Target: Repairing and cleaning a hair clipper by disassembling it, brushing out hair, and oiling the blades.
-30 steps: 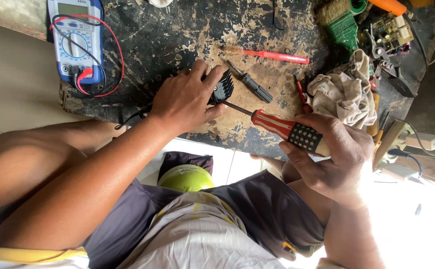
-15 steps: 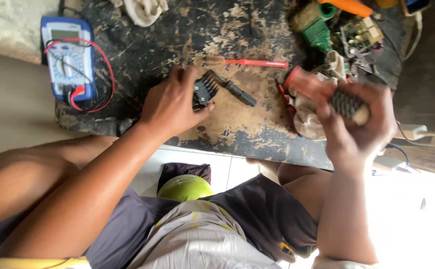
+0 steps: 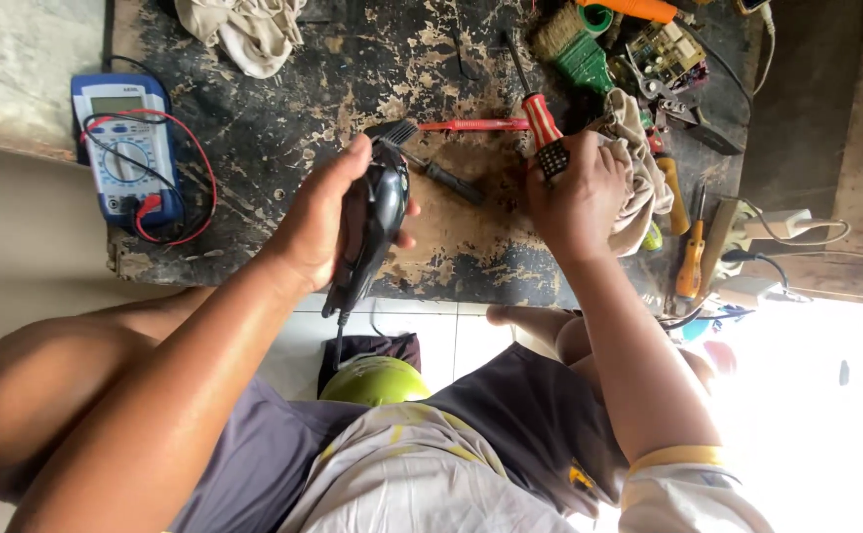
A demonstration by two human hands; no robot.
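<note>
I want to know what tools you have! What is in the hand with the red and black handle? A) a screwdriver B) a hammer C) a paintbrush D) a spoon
A: the right hand grips a screwdriver, its red and black handle ending in a thin metal shaft.

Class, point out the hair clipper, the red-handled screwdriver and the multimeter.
hair clipper [image 3: 380, 212], head view, black body in the left hand.
red-handled screwdriver [image 3: 542, 123], head view, red handle above the right hand.
multimeter [image 3: 125, 158], head view, dial.
</note>
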